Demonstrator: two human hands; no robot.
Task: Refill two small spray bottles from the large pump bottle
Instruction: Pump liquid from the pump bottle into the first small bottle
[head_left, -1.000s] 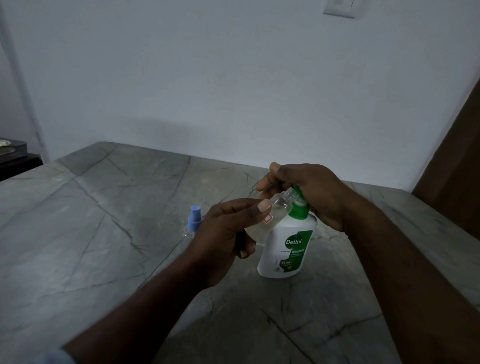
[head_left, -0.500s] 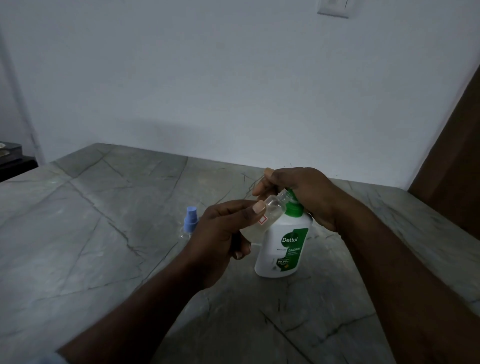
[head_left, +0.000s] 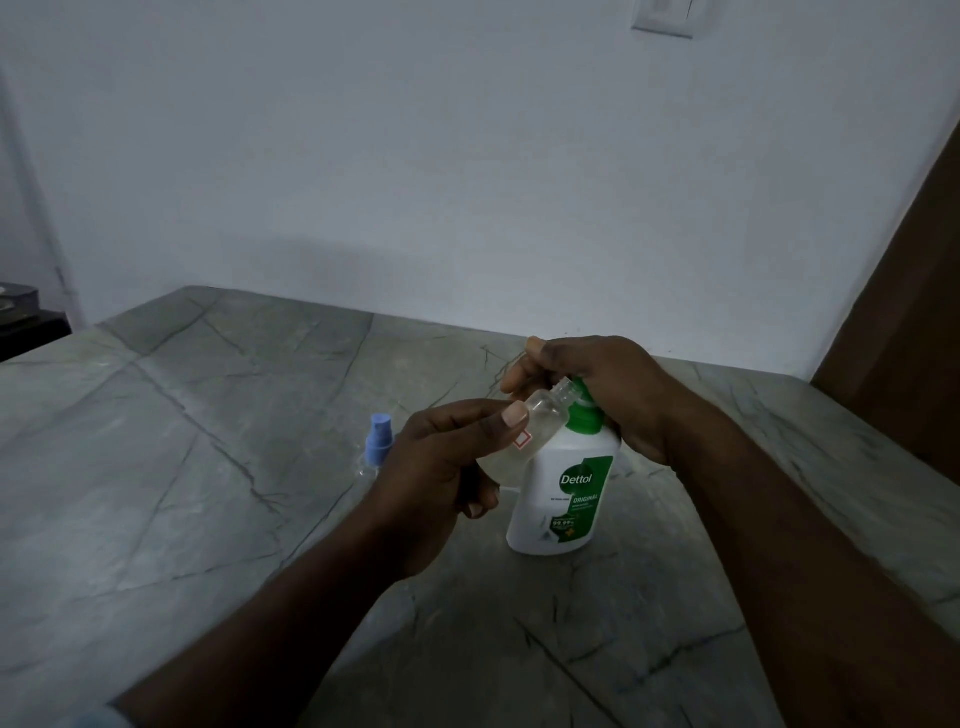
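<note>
L hand (head_left: 441, 467) grips uncapped spray bottle (head_left: 540, 415), tilted, neck at pump bottle (head_left: 566, 499) head; R hand (head_left: 597, 384) curled over pump. 2nd spray bottle (head_left: 378, 441) capped, on worktop (head_left: 182, 467) left. Risk: spout hidden, narrow neck, so misalign on press = liquid onto worktop; more tilt spills fill.

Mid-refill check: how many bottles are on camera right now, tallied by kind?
Small spray bottles: 2 (uncapped clear spray bottle, blue-capped spray bottle)
Large pump bottles: 1 (Dettol pump bottle)
Total: 3
</note>
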